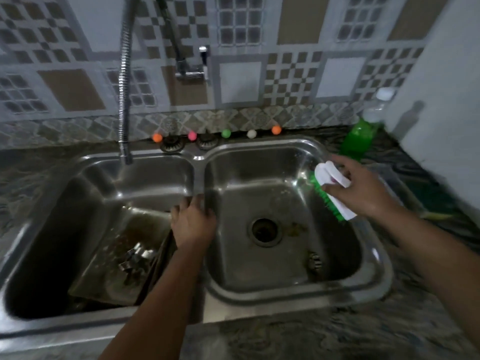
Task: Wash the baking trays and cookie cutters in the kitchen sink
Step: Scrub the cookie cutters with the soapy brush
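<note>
**Trays and cutters in the left basin**

Baking trays (111, 258) lean tilted inside the left basin of the double steel sink (200, 158), with metal cookie cutters (136, 261) piled on the upper one. Your left hand (193, 224) rests on the trays' raised edge by the divider; its fingers curl over it. Your right hand (361, 188) hovers over the right basin's rim, fingers grasping a white scrub brush (335, 193) with green bristles. Behind it on the tabletop (376, 331) stands a green soap bottle (359, 140). A flexible faucet hose (124, 100) hangs over the left basin.
</note>
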